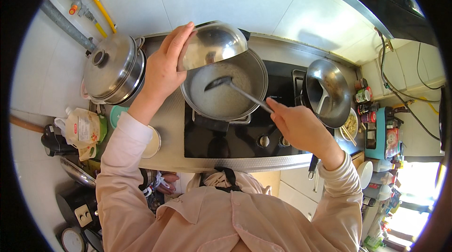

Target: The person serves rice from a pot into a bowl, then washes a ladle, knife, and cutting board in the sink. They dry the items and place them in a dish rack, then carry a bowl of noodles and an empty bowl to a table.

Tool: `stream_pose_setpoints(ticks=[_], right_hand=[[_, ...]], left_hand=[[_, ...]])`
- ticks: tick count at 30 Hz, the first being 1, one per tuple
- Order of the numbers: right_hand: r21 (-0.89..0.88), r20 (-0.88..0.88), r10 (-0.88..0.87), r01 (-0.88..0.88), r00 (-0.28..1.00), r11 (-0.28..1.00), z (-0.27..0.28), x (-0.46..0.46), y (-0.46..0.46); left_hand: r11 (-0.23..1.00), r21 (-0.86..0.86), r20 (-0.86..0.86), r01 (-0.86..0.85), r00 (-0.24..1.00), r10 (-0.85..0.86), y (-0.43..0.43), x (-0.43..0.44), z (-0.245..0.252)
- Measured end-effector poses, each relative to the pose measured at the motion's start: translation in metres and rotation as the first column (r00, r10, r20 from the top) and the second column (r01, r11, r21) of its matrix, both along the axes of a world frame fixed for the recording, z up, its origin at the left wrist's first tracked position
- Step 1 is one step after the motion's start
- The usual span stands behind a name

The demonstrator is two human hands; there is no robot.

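My left hand grips a shiny stainless steel bowl by its rim, tilted over the back left of a metal pot. The bowl's inside is turned away from view. Pale, cloudy liquid fills part of the pot, which sits on the left side of a black gas hob. My right hand is closed around the handle of a dark-headed ladle or spatula, whose head is over or in the liquid.
A lidded steel steamer pot stands at the left. A wok with a metal spatula sits on the hob's right side, beside a bowl of food with chopsticks. Seasoning jars line the right edge. A plastic pouch is at left.
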State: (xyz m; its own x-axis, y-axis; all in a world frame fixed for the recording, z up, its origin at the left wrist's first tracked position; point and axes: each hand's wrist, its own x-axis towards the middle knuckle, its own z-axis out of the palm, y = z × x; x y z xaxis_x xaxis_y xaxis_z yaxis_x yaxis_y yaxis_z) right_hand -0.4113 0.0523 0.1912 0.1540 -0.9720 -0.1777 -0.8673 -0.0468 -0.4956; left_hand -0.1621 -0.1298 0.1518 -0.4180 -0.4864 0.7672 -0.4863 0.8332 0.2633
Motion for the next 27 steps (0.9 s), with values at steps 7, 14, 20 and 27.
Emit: stream_pose_setpoints(ticks=[7,14,20,27], right_hand=[[-0.146,-0.128,-0.029,0.01,0.991,0.989,-0.036,0.003,-0.028],[-0.06,-0.361,-0.075,0.057,0.93,0.997,-0.053,-0.002,-0.029],[0.118,-0.24,0.072,-0.045,0.968,0.992,-0.007,-0.005,0.0],[-0.021,-0.051,0.125,-0.126,0.991,0.992,-0.046,0.018,-0.007]], left_hand=[[1.0,-0.008,0.014,-0.002,1.0,0.003,-0.001,0.0,0.001],[1.0,-0.024,0.003,0.011,1.0,-0.011,0.0,0.0,0.0],[0.999,-0.045,0.004,-0.025,1.0,0.025,0.0,0.006,-0.002],[0.998,-0.065,-0.014,-0.003,1.0,0.002,0.0,0.004,-0.002]])
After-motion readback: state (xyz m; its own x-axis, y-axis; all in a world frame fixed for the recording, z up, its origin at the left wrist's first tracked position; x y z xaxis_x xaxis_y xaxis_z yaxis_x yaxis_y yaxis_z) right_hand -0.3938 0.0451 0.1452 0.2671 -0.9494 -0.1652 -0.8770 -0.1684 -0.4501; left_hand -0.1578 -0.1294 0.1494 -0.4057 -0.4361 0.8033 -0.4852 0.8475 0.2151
